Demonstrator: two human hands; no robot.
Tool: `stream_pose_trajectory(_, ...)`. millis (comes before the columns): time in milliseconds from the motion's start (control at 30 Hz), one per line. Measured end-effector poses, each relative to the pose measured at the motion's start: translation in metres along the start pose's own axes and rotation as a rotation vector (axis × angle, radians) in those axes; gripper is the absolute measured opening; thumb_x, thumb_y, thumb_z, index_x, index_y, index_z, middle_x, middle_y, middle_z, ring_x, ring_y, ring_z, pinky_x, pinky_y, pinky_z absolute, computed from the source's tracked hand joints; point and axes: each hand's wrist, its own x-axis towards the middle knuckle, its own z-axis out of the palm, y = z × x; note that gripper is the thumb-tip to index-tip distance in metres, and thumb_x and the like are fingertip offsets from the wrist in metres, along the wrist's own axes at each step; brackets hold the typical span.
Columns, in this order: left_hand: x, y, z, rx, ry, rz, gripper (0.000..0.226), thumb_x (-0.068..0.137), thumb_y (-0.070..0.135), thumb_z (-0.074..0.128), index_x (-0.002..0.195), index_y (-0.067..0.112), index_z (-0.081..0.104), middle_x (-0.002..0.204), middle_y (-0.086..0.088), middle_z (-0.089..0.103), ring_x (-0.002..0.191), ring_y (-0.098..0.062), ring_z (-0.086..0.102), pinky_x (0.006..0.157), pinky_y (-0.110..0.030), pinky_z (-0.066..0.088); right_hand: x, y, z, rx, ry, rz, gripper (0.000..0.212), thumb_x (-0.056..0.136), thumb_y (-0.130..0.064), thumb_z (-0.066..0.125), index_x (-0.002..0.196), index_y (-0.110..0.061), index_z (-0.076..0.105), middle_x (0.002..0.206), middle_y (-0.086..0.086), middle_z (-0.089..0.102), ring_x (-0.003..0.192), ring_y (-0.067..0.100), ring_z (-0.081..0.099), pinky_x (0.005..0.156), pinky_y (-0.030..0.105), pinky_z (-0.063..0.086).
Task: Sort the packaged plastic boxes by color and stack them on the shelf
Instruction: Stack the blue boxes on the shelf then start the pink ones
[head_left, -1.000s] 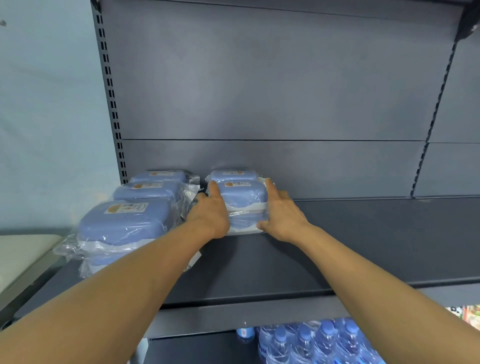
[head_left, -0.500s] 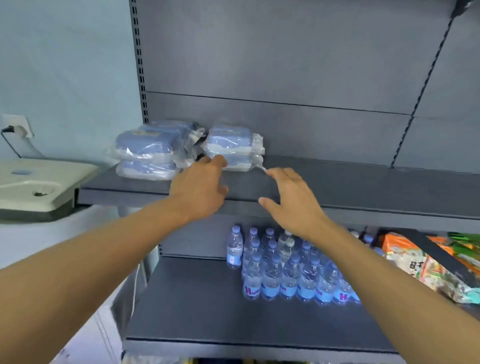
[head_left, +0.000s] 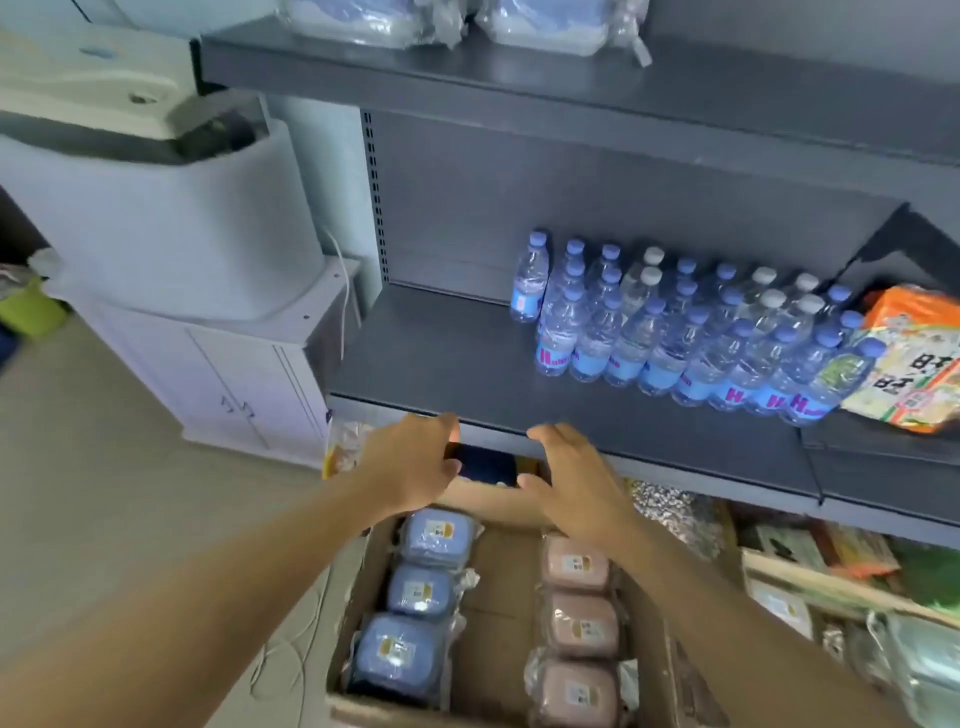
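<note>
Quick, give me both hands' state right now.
Left hand: open, fingers loosely curled, holding nothing.
Right hand: open, fingers relaxed, holding nothing.

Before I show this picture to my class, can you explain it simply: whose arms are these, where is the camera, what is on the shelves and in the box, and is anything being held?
No machine here: the arms belong to a person wearing a wide-angle camera on the head, so you look forward and down along them. The left hand and right hand hang in the air, fingers loosely spread, holding nothing. Below them stands an open cardboard box holding wrapped plastic boxes in two rows: blue boxes on the left, pink boxes on the right. On the top shelf, at the picture's upper edge, lie more wrapped blue boxes, already stacked. The middle shelf carries a block of water bottles and, at its right end, an orange snack packet. To the left stands a white cabinet.
</note>
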Motion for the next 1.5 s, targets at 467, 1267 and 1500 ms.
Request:
stream_pose_trajectory(467, -0.048, -0.116, 0.199, -0.080, -0.237, -0.180, 0.037, 0.089, 0.021, 0.053, 0.125, 0.023, 0.044, 0.116, -0.005, 0.059, 0.104, -0.028, 0.059, 0.070, -0.032, 0.040, -0.035, 0.021, 0.244, 0.067, -0.491, 0.124, 0.054, 0.089, -0.028, 0.061, 0.137, -0.017, 0.037, 0.138, 0.005, 0.044, 0.126, 0.023, 0.044, 0.099, 0.035, 0.041)
stream_pose_trajectory(1267, -0.023, -0.137, 0.309, -0.143, -0.179, -0.144, 0.056, 0.081, 0.006, 0.059, 0.132, 0.021, 0.040, 0.123, -0.003, 0.053, 0.109, -0.025, 0.055, 0.086, -0.040, 0.048, 0.001, 0.099, 0.320, 0.091, -0.145, 0.264, 0.092, 0.067, -0.031, 0.074, 0.145, -0.015, 0.027, 0.136, 0.007, 0.042, 0.123, 0.028, 0.042, 0.099, 0.037, 0.038)
stream_pose_trajectory(1500, 0.004, -0.138, 0.390, 0.222, -0.506, -0.006, 0.083, 0.081, 0.028, 0.068, 0.147, 0.024, 0.017, 0.149, -0.003, 0.026, 0.135, -0.026, 0.028, 0.106, -0.044, 0.030, 0.002, 0.142, 0.339, 0.117, -0.146, 0.292, 0.100, 0.065, -0.027, 0.078, 0.147, -0.013, 0.024, 0.138, 0.008, 0.040, 0.125, 0.026, 0.040, 0.103, 0.039, 0.038)
